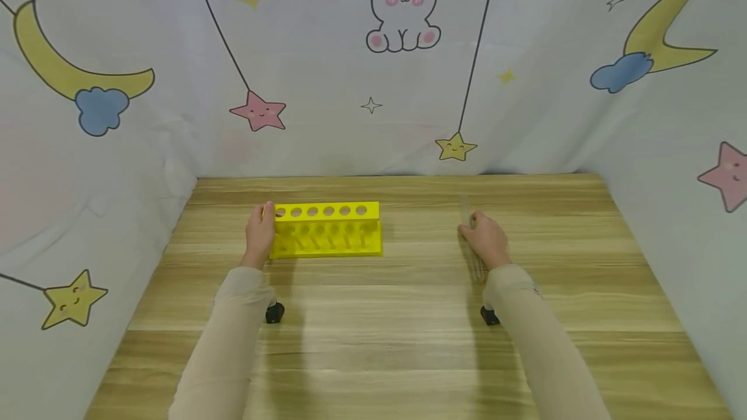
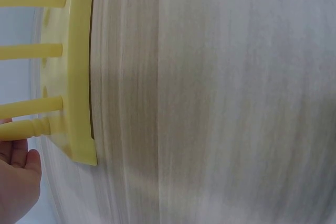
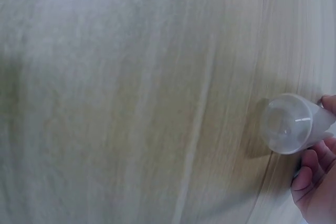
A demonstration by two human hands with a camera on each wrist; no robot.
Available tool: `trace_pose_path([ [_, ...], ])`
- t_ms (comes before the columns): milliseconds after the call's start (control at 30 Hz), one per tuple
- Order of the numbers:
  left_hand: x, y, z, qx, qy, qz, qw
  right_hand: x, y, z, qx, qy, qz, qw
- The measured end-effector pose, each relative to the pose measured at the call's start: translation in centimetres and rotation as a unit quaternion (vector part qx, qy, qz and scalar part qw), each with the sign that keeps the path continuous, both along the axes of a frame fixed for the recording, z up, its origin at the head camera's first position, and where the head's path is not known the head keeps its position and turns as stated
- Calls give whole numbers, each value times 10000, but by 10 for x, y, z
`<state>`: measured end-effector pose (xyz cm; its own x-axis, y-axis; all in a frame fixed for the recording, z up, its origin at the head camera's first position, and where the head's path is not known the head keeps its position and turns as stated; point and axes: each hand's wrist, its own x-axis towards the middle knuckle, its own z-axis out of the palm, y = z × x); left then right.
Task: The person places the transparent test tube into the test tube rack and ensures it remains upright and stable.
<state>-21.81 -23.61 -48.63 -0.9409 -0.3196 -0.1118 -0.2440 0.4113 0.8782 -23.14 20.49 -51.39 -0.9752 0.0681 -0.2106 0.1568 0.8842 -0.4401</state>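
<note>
A yellow test-tube rack with a row of round holes stands on the wooden table, left of centre. My left hand grips its left end; the left wrist view shows the rack's base and pegs with my left hand's fingertips beside them. At the right, my right hand holds a clear test tube lying nearly flat along the table. In the right wrist view the clear tube's rounded end points at the camera, with the fingers curled round it.
White cloth walls printed with moons, stars and a rabbit close in the table at the back and both sides. Bare wood lies between the rack and my right hand and along the front.
</note>
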Motion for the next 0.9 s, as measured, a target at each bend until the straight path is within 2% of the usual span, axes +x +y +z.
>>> trace_pose_path([
  [500, -1, -1, -3, -44, 5, -104, 9999, -1, 1, 3, -14, 18, 3, 10000],
  [900, -1, -1, -2, 12, -84, -23, 10000, -5, 2, 18, 10, 107, -22, 9999],
])
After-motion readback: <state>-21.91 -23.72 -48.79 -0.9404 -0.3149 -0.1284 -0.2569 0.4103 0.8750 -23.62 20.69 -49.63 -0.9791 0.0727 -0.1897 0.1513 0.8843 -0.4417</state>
